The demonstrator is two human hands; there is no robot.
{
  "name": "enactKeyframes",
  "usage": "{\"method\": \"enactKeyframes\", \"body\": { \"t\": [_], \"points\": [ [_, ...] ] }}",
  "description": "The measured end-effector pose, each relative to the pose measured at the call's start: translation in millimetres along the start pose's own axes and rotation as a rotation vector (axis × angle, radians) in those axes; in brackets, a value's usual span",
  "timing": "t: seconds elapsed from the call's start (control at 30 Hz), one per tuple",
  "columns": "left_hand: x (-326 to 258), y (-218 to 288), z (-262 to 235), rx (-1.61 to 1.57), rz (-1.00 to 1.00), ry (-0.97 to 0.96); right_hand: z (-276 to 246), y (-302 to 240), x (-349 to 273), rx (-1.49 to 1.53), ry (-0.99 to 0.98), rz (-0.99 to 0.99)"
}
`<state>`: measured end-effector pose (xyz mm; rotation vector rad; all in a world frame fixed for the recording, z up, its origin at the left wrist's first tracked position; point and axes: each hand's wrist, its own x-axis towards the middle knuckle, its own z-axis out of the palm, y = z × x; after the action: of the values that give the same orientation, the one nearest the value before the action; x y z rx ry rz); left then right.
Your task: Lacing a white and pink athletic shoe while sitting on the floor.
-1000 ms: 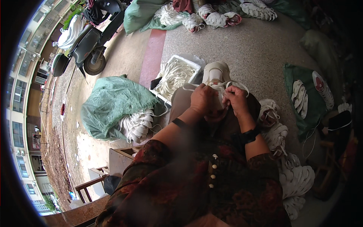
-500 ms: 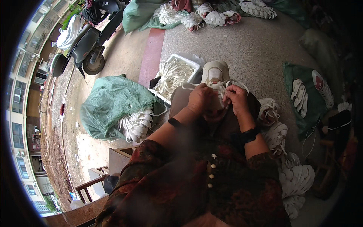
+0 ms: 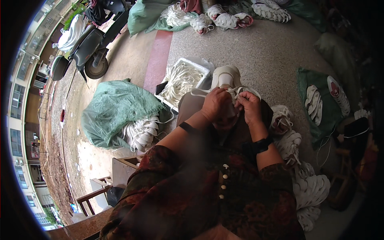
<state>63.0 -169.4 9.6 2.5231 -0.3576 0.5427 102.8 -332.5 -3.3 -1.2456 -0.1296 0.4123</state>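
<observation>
A white sneaker (image 3: 226, 74) rests between my knees, toe pointing away from me. A white shoelace (image 3: 256, 93) runs through its upper and loops out to both sides. My left hand (image 3: 217, 103) is closed on the lace at the shoe's left side, its fingertips partly hidden behind the knuckles. Thumb and forefinger of my right hand (image 3: 250, 105) pinch the lace at the right side of the opening. The shoe's heel end lies in shadow under my hands.
A white foam box (image 3: 205, 76) of loose laces (image 3: 181, 85) stands left of the shoe. Beyond it are a green sack (image 3: 116, 110) spilling white shoes (image 3: 140, 131) and a parked scooter (image 3: 90, 46). Bundled shoes (image 3: 289, 145) line my right side, near another green sack (image 3: 304, 84).
Both hands stay at the laces, with the left shifted slightly right and toward the toe. The whole view has moved a little.
</observation>
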Motion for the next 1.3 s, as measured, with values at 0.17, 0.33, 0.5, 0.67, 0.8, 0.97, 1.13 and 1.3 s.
{"method": "enactKeyframes", "body": {
  "t": [0.17,0.33,0.5,0.67,0.8,0.97,1.13,1.3],
  "points": [
    [-3.8,6.9,-24.7,-0.869,-0.519,0.141,5.8,-1.3,-2.5,-0.195,-0.022,0.002],
    [11.3,2.4,-51.6,-1.402,-0.662,0.186,17.0,-6.3,-0.4,-0.621,-0.044,-0.250],
    [20.3,-17.8,-55.7,-1.465,-0.613,0.383,27.2,-19.1,2.1,-1.096,-0.064,-0.257],
    [12.0,-33.5,-48.5,-1.654,-0.720,0.555,35.5,-28.2,3.0,-1.365,-0.106,-0.265],
    [9.1,-41.3,-48.3,-1.680,-0.685,0.565,32.9,-26.3,8.1,-1.400,-0.177,-0.269],
    [7.8,-44.8,-48.6,-1.705,-0.673,0.501,19.8,-22.5,15.1,-0.901,-0.187,0.022],
    [0.8,-46.6,-47.8,-1.690,-0.748,0.484,17.3,-20.2,17.4,-0.641,-0.167,0.240],
    [-2.6,-49.0,-45.1,-1.705,-0.761,0.479,21.1,-19.4,20.1,-0.624,-0.197,0.232]
  ]
}}
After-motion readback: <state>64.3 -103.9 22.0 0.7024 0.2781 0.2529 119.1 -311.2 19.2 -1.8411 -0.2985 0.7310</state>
